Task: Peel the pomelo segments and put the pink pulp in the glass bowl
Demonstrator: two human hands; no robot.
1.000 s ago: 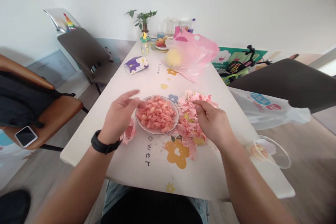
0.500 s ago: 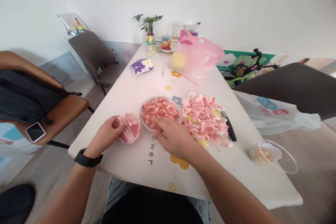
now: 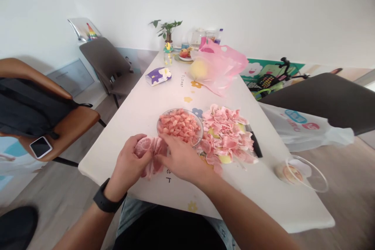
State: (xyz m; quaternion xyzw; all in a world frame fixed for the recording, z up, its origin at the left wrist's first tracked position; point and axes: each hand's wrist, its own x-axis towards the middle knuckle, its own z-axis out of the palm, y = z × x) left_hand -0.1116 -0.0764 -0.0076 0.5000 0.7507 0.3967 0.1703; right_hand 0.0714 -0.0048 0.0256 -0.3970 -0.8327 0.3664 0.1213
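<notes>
Part of a peeled pomelo (image 3: 150,156), pink with whitish membrane, is between my two hands near the table's front left. My left hand (image 3: 130,161) wraps round its left side, the thumb pressed on the front. On its right side, my right hand (image 3: 183,160) grips the flesh between thumb and fingers. Just beyond lies a plate (image 3: 202,136) heaped with pink pomelo pulp pieces (image 3: 179,124). A pile of torn pink peel and membrane (image 3: 227,133) spreads to the right of the plate.
A black-handled knife (image 3: 256,143) lies beside the peel. Farther back are a purple tissue pack (image 3: 158,76), a pink plastic bag (image 3: 225,64) with a yellow fruit, and a potted plant (image 3: 169,31). A clear plastic tub (image 3: 289,172) stands at the right edge; chairs flank the table.
My right hand has moved left from the plate to the pomelo and now grips it. My left hand has brought the pomelo slightly nearer and to the right.
</notes>
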